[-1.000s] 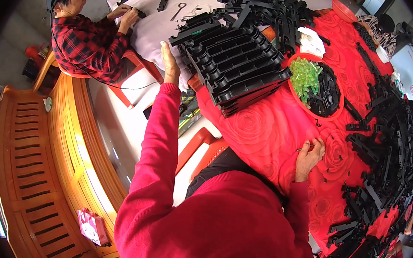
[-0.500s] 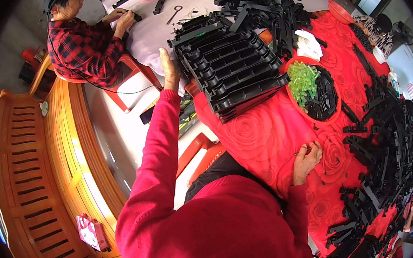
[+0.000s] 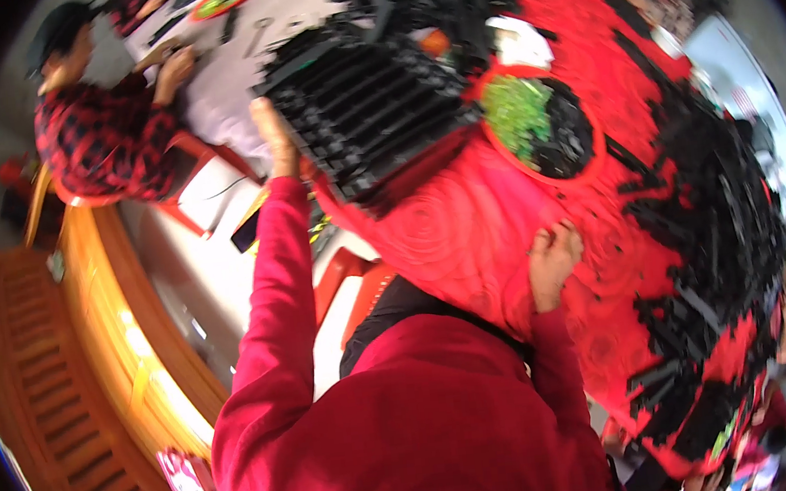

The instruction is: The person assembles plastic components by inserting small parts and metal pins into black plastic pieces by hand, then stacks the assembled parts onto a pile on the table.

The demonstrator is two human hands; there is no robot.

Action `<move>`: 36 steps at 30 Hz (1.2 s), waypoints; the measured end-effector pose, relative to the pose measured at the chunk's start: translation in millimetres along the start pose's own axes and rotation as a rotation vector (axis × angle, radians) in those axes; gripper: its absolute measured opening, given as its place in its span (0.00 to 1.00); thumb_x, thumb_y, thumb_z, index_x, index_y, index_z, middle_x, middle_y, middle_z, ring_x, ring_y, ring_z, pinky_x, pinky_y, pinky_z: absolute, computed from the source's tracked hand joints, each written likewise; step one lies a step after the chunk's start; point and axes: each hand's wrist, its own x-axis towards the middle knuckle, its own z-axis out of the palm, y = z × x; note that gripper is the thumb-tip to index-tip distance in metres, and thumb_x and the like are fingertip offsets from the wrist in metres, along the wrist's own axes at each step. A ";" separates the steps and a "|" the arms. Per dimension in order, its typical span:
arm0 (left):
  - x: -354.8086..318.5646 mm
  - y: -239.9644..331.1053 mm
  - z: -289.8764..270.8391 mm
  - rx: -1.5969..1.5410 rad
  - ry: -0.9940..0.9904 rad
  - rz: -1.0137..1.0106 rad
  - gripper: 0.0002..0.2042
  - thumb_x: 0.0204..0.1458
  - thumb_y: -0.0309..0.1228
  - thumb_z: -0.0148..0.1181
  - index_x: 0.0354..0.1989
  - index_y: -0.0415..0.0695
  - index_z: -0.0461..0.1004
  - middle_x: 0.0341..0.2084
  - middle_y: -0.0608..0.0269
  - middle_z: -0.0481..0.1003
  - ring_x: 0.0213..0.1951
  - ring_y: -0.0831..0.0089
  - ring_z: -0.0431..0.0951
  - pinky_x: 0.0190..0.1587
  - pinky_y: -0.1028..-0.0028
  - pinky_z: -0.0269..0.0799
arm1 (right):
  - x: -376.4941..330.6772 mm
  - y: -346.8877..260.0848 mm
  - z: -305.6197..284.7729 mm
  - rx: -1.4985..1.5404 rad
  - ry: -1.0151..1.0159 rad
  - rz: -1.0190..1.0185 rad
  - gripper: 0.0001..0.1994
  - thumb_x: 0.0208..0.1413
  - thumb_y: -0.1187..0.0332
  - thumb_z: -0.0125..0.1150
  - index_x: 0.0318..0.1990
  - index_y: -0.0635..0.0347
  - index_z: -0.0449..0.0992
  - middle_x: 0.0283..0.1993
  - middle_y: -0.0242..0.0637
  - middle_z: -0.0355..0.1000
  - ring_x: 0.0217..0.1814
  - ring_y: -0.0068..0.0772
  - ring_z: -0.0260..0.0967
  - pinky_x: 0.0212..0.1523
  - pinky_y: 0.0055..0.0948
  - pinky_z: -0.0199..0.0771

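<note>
Stretching my left hand [image 3: 276, 138] straight along one black stack [image 3: 366, 115], I half-curl my right hand [image 3: 554, 258] near one red bowl [image 3: 600, 143], its hold unclear.

We get bright light, glare on wooden bench [image 3: 127, 337], motion blur smearing black stack [image 3: 370, 106], edges bending toward dark rim.

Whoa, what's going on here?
Someone in a red sweater has their left hand at the side of a stack of black parts. Their right hand is at the red tablecloth, too blurred to tell if it holds anything. Beyond it is an orange bowl of green and black pieces. Another person sits to the left.
</note>
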 end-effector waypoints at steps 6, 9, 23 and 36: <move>-6.2 -0.8 20.7 -0.384 -0.191 -0.254 0.14 0.60 0.41 0.42 0.38 0.42 0.67 0.34 0.69 0.65 0.38 0.72 0.64 0.47 0.73 0.62 | -6.5 7.8 -4.0 0.030 0.007 0.117 0.11 0.46 0.68 0.57 0.37 0.63 0.70 0.48 0.47 0.66 0.51 0.50 0.61 0.49 0.45 0.61; 17.7 9.7 -15.1 -0.159 -0.143 -0.271 0.17 0.59 0.41 0.44 0.32 0.36 0.68 0.29 0.65 0.66 0.34 0.71 0.63 0.42 0.71 0.62 | 0.7 16.1 -13.7 0.298 0.017 0.176 0.11 0.46 0.72 0.58 0.37 0.65 0.70 0.48 0.48 0.66 0.51 0.50 0.62 0.51 0.42 0.62; -188.3 359.2 -31.1 0.021 -0.618 0.659 0.03 0.46 0.23 0.56 0.29 0.38 0.72 0.26 0.57 0.75 0.29 0.63 0.75 0.34 0.69 0.69 | 105.3 159.0 -46.0 -0.916 -0.131 -0.175 0.09 0.50 0.68 0.49 0.39 0.56 0.67 0.41 0.37 0.67 0.44 0.40 0.63 0.42 0.40 0.62; -275.8 341.2 -42.7 -0.106 -1.136 -0.002 0.03 0.49 0.25 0.59 0.27 0.39 0.74 0.20 0.59 0.72 0.24 0.63 0.73 0.29 0.69 0.69 | 128.4 129.5 -103.6 -0.775 -0.076 -0.265 0.17 0.47 0.65 0.57 0.46 0.56 0.68 0.39 0.37 0.67 0.43 0.41 0.62 0.41 0.41 0.61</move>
